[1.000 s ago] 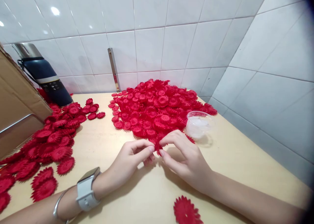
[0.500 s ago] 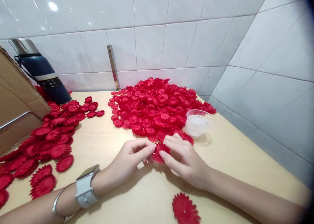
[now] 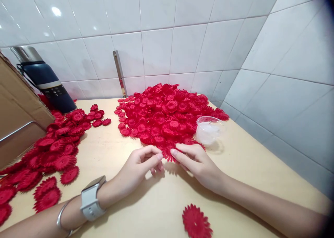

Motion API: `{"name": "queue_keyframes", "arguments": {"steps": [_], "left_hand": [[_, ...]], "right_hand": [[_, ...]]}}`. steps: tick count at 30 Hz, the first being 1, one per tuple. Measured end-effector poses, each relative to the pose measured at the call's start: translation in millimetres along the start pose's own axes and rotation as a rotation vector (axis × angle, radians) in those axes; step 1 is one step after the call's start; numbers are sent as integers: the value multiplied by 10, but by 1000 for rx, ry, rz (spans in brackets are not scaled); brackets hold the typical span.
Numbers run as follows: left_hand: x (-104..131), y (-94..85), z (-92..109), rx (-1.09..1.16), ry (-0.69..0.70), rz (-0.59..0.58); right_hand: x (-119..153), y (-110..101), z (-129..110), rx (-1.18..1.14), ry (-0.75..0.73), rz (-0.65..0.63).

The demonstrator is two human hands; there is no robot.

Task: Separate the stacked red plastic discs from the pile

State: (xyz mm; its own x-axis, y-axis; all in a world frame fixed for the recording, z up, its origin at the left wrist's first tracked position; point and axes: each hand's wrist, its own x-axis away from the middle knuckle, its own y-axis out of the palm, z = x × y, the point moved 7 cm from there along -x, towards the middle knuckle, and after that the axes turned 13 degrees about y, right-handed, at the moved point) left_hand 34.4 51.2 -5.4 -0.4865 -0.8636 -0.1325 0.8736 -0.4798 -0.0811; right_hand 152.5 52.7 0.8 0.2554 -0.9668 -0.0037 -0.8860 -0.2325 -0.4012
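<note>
Between my hands, at the front edge of a big heap of red petal-edged discs (image 3: pixel 167 109), is a red disc (image 3: pixel 168 154). My left hand (image 3: pixel 146 163) pinches its left edge between thumb and forefinger, the other fingers curled below. On the disc's right side my right hand (image 3: pixel 197 161) is closed, thumb and fingers gripping the rim. A separate red disc (image 3: pixel 197 221) lies flat on the table near the front. Just behind my right hand stands a clear plastic cup (image 3: pixel 208 132) with whitish contents.
More red discs (image 3: pixel 62 144) spread over the left side of the table (image 3: pixel 112 213). A cardboard box (image 3: pixel 22 109) and a dark blue bottle (image 3: pixel 49 80) stand at the left. A narrow metal strip (image 3: pixel 119 71) leans on the tiled wall.
The disc between my hands has tilted and shifted slightly up towards the heap. My right hand has moved a little with it, its fingers drawn in lower.
</note>
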Motion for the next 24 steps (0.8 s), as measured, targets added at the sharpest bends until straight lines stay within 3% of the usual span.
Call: {"name": "queue_keyframes", "arguments": {"steps": [14, 20, 24], "left_hand": [[-5, 5, -11, 32, 5, 14], [-5, 2, -8, 6, 2, 13], [11, -58, -21, -20, 8, 71]], "right_hand": [[21, 38, -34, -22, -19, -65], [14, 44, 3, -152, 21, -118], [34, 43, -19, -256, -39, -180]]}}
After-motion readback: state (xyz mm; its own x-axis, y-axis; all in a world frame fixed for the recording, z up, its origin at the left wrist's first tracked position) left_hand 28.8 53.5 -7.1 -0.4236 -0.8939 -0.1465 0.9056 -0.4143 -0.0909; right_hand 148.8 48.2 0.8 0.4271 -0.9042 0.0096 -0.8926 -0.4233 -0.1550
